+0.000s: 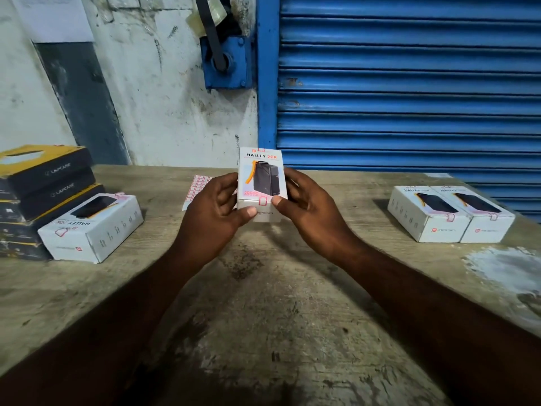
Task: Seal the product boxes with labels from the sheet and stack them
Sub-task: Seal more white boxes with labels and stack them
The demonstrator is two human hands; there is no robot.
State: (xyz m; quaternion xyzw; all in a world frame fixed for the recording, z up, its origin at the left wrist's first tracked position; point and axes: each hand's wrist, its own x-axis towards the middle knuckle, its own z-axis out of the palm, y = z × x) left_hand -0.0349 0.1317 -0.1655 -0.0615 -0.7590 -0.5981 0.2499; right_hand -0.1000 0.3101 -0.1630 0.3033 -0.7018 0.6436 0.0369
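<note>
Above the middle of the table I hold a white product box point(261, 174) marked HALLEY 20K, its printed face toward me. My left hand point(215, 213) grips its left side, thumb on the near edge. My right hand point(307, 209) grips the right side, thumb beside a small red-edged label point(263, 201) stuck over the near edge. The label sheet point(195, 190) lies flat behind my left hand, partly hidden. Two more white boxes point(450, 213) with labels lie side by side at the right. One white box point(93, 227) lies at the left.
A stack of black and yellow boxes point(44, 183) stands at the far left behind the white box. The wooden table point(263, 303) meets a white wall and a blue roller shutter point(409, 83) at the back. A pale patch marks the table's right side.
</note>
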